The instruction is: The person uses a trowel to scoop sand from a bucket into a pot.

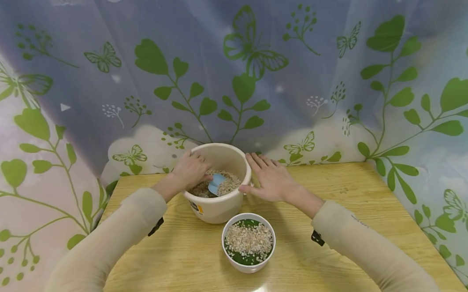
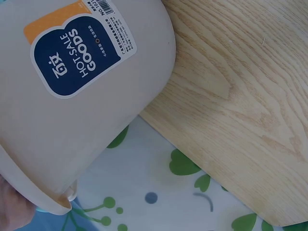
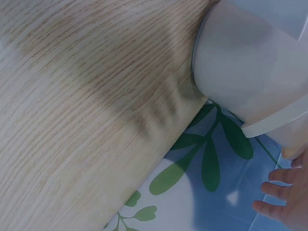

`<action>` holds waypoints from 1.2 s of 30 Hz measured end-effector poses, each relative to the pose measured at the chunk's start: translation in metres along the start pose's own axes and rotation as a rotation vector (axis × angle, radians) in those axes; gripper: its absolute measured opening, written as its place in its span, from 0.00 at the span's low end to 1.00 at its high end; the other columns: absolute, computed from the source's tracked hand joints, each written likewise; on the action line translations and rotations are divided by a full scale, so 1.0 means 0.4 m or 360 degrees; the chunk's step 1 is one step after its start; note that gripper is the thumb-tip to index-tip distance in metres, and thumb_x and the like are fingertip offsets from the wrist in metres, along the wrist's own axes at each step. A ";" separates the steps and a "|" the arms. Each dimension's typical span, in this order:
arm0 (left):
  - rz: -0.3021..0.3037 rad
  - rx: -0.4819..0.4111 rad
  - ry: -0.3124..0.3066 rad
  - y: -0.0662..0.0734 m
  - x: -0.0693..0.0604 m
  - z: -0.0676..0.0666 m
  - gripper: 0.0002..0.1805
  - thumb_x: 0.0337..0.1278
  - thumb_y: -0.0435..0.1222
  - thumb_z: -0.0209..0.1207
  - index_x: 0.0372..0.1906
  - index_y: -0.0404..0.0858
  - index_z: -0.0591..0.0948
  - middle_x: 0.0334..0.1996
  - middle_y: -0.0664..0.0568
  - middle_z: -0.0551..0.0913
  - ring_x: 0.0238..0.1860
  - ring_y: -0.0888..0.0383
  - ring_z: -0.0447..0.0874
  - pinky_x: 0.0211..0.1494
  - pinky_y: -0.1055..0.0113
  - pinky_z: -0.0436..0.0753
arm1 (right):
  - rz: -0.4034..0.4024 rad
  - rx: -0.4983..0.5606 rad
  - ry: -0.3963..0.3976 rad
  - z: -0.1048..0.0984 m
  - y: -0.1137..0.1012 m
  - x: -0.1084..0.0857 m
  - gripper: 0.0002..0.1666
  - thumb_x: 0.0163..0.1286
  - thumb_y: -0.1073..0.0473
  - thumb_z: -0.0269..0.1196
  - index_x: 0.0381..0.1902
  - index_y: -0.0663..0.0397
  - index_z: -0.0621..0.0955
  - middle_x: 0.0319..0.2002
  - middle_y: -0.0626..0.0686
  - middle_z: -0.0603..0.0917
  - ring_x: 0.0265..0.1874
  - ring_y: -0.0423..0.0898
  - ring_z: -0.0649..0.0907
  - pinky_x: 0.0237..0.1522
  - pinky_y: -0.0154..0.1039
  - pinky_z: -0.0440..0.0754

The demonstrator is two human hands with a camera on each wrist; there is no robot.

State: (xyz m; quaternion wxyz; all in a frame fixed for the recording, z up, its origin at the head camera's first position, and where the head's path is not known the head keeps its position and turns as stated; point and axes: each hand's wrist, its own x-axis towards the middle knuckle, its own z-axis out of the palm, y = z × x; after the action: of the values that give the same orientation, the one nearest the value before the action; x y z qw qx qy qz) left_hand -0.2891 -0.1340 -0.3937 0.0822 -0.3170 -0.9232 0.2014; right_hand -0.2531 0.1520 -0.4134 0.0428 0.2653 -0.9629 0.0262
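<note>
A cream bucket (image 1: 217, 208) stands at the back of the table, part filled with beige and brown granules (image 1: 230, 183). My left hand (image 1: 189, 170) reaches over its left rim and grips a light blue scoop (image 1: 217, 182) whose blade lies on the granules; the fingers partly hide the handle. At the right rim, my right hand (image 1: 273, 181) has its fingers straight and its thumb against the bucket. In front sits a white bowl (image 1: 250, 267), with pale granules (image 1: 248, 240) spread over a dark green layer (image 1: 249, 260).
The wooden table (image 1: 322, 247) ends at a patterned curtain (image 1: 197, 55) just behind the bucket. A label (image 2: 77, 53) is stuck to the bucket's side. The bucket's handle (image 3: 274, 120) shows below the rim in the right wrist view.
</note>
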 end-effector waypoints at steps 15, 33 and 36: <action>-0.0021 -0.0113 0.0022 -0.005 -0.007 -0.001 0.24 0.72 0.61 0.57 0.49 0.47 0.87 0.41 0.48 0.88 0.45 0.50 0.84 0.52 0.53 0.77 | 0.0003 0.0004 -0.0008 -0.003 -0.002 0.001 0.66 0.70 0.13 0.40 0.87 0.53 0.44 0.85 0.63 0.56 0.82 0.64 0.64 0.78 0.65 0.66; -0.0064 -0.0309 0.0037 -0.011 -0.014 -0.013 0.25 0.74 0.61 0.55 0.56 0.47 0.85 0.47 0.44 0.89 0.54 0.45 0.86 0.59 0.45 0.80 | 0.0002 0.0004 -0.0028 0.003 0.003 0.002 0.66 0.70 0.12 0.38 0.87 0.53 0.45 0.85 0.61 0.54 0.82 0.64 0.64 0.78 0.65 0.67; -0.0071 -0.0333 0.0035 -0.017 -0.017 -0.020 0.26 0.75 0.60 0.54 0.59 0.47 0.84 0.53 0.42 0.88 0.60 0.41 0.84 0.65 0.39 0.79 | 0.0009 0.0006 -0.0028 0.003 0.004 0.002 0.66 0.70 0.12 0.38 0.87 0.52 0.44 0.85 0.62 0.54 0.82 0.64 0.64 0.78 0.65 0.67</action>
State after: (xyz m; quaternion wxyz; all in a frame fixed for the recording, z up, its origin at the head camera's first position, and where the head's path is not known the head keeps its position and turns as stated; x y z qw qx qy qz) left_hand -0.2851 -0.1405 -0.3837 0.0634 -0.3053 -0.9450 0.0985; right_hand -0.2550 0.1529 -0.4144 0.0336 0.2627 -0.9639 0.0258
